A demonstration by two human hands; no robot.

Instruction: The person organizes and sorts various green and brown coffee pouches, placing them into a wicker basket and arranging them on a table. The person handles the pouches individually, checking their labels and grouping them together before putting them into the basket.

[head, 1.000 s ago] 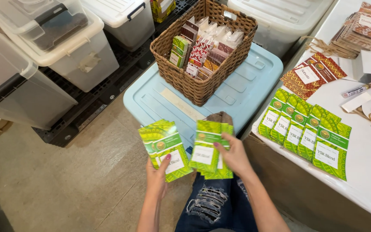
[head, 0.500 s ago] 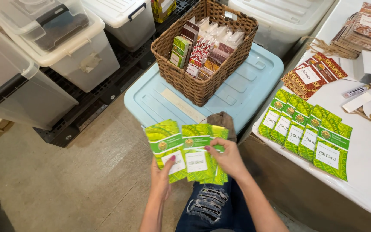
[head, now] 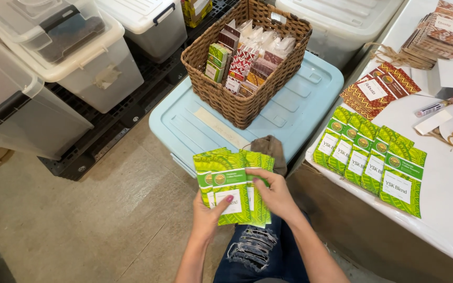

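Note:
Both hands hold one fanned stack of flat green packets [head: 226, 181] with white labels, above my lap. My left hand [head: 209, 216] grips the stack from below, its thumb lying across the front packet. My right hand [head: 274, 193] holds the stack's right side, with the fingers curled over the packets. Straight ahead stands a light blue bin lid [head: 300, 112], and on it a woven wicker basket [head: 247, 99] full of upright packets in several colours. A row of matching green packets [head: 373, 157] lies overlapped on the white table [head: 446, 209] to my right.
Red patterned packets [head: 378, 86] and a stack of brown ones [head: 439, 31] lie farther back on the table, with a red-capped marker [head: 439, 105] and twine. Translucent storage bins [head: 69, 57] stand on black pallets at the left. A brown cloth [head: 269, 149] hangs at the bin's front edge.
My two hands have come together. The two separate bunches of green packets are now merged into one fanned stack held by both.

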